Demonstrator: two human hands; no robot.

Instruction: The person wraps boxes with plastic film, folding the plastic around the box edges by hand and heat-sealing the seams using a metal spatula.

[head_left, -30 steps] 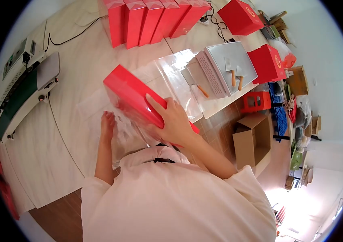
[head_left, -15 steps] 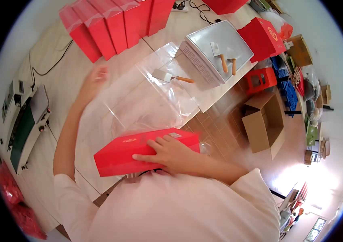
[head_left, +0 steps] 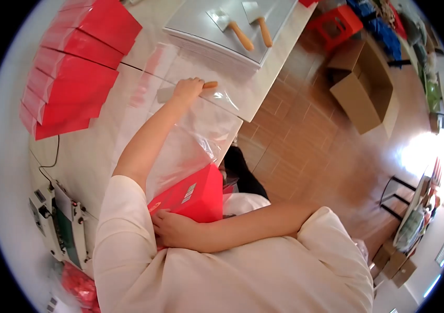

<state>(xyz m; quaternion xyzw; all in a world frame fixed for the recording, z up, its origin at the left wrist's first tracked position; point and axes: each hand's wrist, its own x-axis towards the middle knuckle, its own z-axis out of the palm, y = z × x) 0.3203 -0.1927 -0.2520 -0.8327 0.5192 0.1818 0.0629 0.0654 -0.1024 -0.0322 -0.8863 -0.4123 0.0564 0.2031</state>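
My left hand (head_left: 187, 89) is closed around the wooden handle of a scraper (head_left: 165, 95) on the table. Its flat metal blade shows on one side of my fist and the handle's end on the other. A red box (head_left: 206, 193) is tilted against my body, held by my right hand (head_left: 175, 229) with the fingers bent at its lower left side. Clear plastic film (head_left: 196, 125) lies between the box and the scraper. Two more wooden-handled scrapers (head_left: 240, 35) (head_left: 263, 31) rest on a metal-topped stack (head_left: 193, 15).
Several plastic-wrapped red boxes (head_left: 81, 73) stand at the table's left. A green-belted machine (head_left: 62, 224) sits at lower left, near red packaging (head_left: 80, 284). On the tiled floor (head_left: 289, 135) are an open cardboard carton (head_left: 363, 88) and a red stool (head_left: 336, 26).
My left hand has moved from over the table onto the scraper and closed on its handle. The red box has turned and come closer to my body. The view has swung round.
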